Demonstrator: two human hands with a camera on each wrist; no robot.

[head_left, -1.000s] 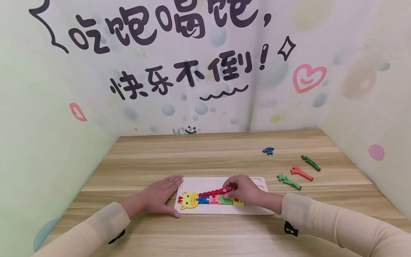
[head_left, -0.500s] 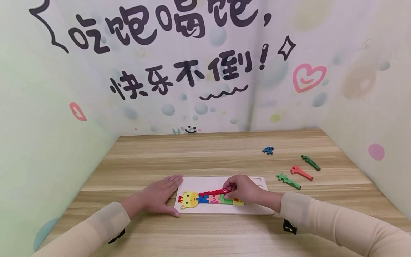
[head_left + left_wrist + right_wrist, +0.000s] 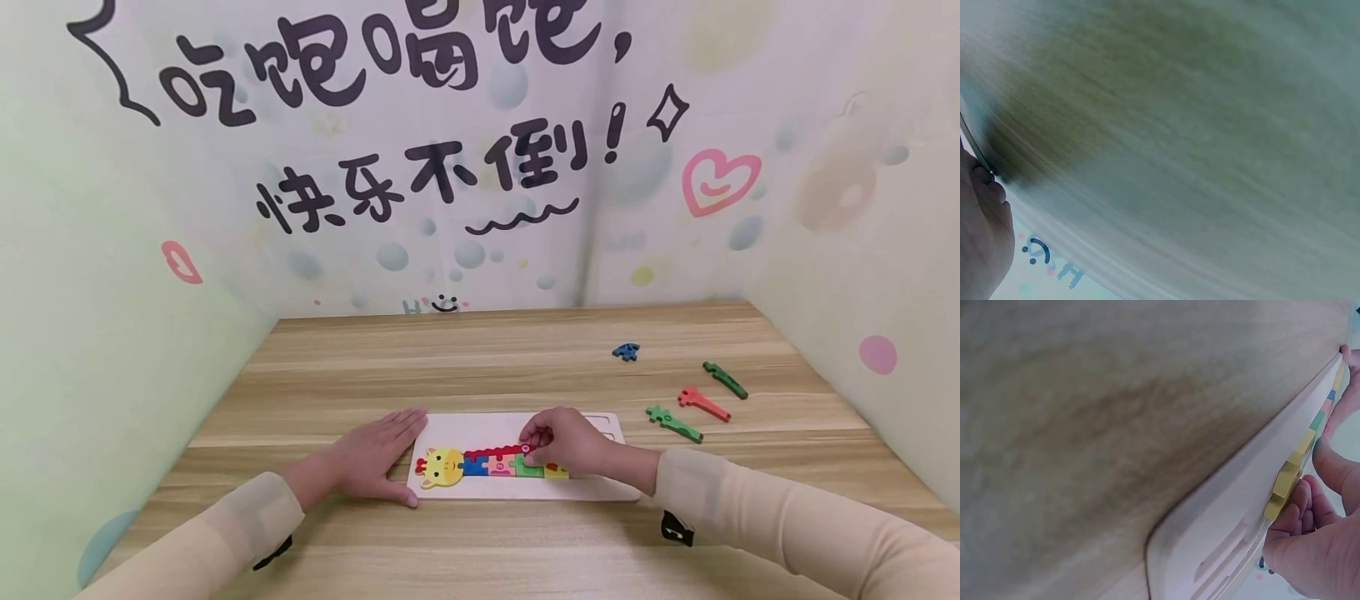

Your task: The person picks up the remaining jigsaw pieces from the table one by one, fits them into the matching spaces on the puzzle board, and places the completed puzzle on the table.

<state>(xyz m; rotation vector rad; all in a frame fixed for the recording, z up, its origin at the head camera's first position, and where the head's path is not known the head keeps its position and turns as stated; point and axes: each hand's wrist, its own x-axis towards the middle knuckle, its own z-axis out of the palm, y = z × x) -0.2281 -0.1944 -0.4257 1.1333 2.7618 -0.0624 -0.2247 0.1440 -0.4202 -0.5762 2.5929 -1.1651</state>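
Left hand (image 3: 381, 458): fingers extended, thumb spread, at the white board (image 3: 468, 427)'s left end. Right hand (image 3: 573, 446): thumb and bent fingers pinch the red strip (image 3: 491, 451), lying on the board along the blue piece (image 3: 475, 467). Judged risks: uneven pressure could tip the strip; weak bracing could let the board slide.

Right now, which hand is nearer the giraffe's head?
The left hand: it rests at the board's end, just beside the giraffe's head. The right hand is farther along, at the red strip's far end.
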